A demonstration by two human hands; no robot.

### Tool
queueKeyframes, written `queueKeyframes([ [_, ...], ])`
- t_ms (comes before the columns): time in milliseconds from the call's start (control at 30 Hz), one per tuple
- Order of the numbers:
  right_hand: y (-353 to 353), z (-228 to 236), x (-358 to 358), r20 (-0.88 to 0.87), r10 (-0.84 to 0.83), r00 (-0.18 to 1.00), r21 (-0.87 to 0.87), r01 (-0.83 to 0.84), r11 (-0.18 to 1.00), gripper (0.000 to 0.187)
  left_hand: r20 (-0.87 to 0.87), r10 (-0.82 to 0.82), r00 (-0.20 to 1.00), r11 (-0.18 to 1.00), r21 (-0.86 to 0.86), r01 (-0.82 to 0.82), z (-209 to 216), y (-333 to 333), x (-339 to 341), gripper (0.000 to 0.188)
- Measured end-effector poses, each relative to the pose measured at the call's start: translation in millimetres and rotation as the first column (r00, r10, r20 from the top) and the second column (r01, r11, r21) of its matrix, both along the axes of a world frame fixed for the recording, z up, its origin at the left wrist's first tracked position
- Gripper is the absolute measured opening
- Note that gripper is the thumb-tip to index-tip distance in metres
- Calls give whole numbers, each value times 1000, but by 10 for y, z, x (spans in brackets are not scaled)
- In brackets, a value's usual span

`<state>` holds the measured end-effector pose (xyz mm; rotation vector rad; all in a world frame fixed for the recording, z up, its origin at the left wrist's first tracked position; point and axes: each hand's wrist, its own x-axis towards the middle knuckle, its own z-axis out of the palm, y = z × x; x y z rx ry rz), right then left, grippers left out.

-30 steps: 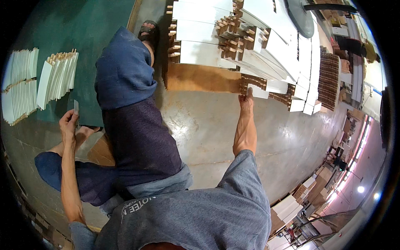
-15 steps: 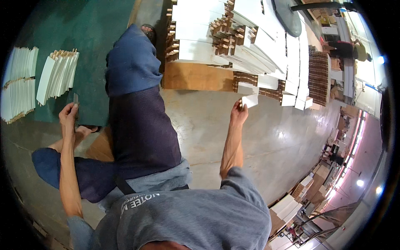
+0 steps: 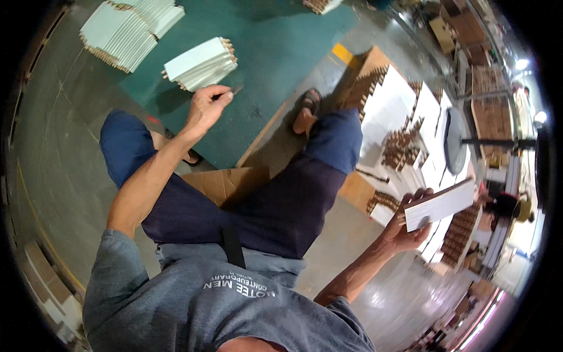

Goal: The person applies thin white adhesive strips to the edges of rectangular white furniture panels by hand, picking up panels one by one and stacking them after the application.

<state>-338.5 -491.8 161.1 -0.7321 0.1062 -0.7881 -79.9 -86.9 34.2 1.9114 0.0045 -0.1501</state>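
Note:
My left hand [image 3: 205, 110] is closed in a pinch around a small flat blade-like tool [image 3: 236, 89]; its exact kind is hard to make out. It hovers over a green surface [image 3: 275, 64], close to a small pile of white slats [image 3: 199, 61] with wooden pegs at their ends. Off to the right, my right hand [image 3: 409, 232] grips a short white slat [image 3: 440, 205] with a brown edge, thumb on its white face. The slat is raised in front of stacked white boards [image 3: 387, 102].
A larger bundle of white slats [image 3: 120, 35] lies at the far left of the green surface. Brown cardboard [image 3: 226, 183] sits between my legs. A dark round disc on an arm [image 3: 454, 141] stands over the boards. Another person [image 3: 504, 205] is at the far right.
The view has swung round, so the green surface now sits ahead. My right hand has come away from the stack's end with the white slat; my left still pinches the tool.

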Motion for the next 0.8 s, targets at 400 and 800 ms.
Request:
queueKeyframes([
  [400,1812,-284,2369,-52,793,607,140,-782,607,57,350,244,904,963,-200,-182,545,474,490,19],
  [800,2554,-518,2439,-477,841,255,279,-863,420,65,446,207,871,973,-187,-136,670,589,529,16],
])
